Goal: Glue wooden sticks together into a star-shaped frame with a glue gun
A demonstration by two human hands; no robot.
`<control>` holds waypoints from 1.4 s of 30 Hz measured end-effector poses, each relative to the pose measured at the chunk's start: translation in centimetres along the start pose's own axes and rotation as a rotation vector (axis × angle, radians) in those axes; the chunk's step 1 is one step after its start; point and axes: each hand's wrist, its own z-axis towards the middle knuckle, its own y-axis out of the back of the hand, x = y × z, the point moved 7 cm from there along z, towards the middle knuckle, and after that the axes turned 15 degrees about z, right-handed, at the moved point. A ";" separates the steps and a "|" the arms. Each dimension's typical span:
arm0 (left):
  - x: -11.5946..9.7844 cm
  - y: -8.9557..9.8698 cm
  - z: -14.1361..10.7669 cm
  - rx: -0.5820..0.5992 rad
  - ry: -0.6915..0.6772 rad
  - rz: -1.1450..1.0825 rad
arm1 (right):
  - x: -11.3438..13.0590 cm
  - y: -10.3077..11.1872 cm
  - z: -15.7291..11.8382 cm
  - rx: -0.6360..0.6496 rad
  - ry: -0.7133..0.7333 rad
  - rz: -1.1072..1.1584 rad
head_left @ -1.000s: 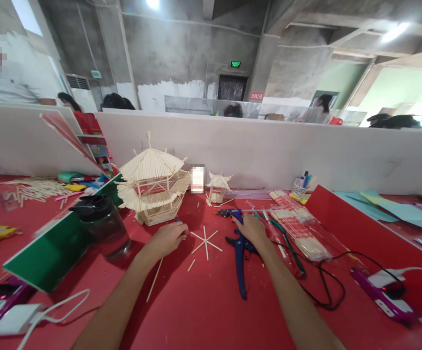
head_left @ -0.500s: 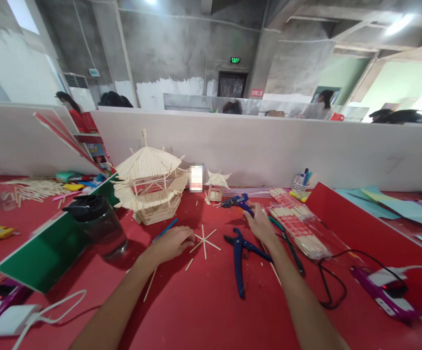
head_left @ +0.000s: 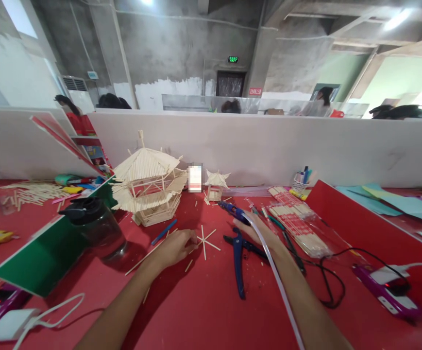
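My left hand (head_left: 179, 246) rests low on the table with its fingers closed at the left end of a star of thin wooden sticks (head_left: 204, 241), which lies flat. In my right hand (head_left: 260, 232) is a blue glue gun (head_left: 234, 211), its nozzle pointing to the far left. A long translucent glue stick (head_left: 274, 272) trails from its back over my forearm. Blue-handled cutters (head_left: 238, 265) lie open on the table below my right hand, one handle partly hidden by the wrist. A blue pen-like stick (head_left: 164, 232) lies behind my left hand.
A large stick pavilion (head_left: 148, 187) and a small one (head_left: 217, 185) stand at the back. A dark water bottle (head_left: 99, 231) stands left beside a green board (head_left: 32, 260). Packs of sticks (head_left: 298, 226), a black cable (head_left: 329, 287) and a purple power strip (head_left: 385, 296) lie right.
My right hand has picked up the glue gun and drawn it nearer, and the glue stick now stretches along my forearm. My left hand has shifted slightly right, against the star.
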 end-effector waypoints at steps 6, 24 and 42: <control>0.4 0.7 0.2 -0.051 -0.068 0.073 | 0.9 -2.4 -1.3 0.067 -0.045 0.210; -0.4 0.4 -0.1 -0.020 -0.231 0.269 | 0.6 -3.7 -1.4 0.143 -0.061 -0.009; -1.1 0.0 -0.2 0.036 -0.278 0.375 | 0.5 -4.9 -1.5 0.166 -0.030 -0.143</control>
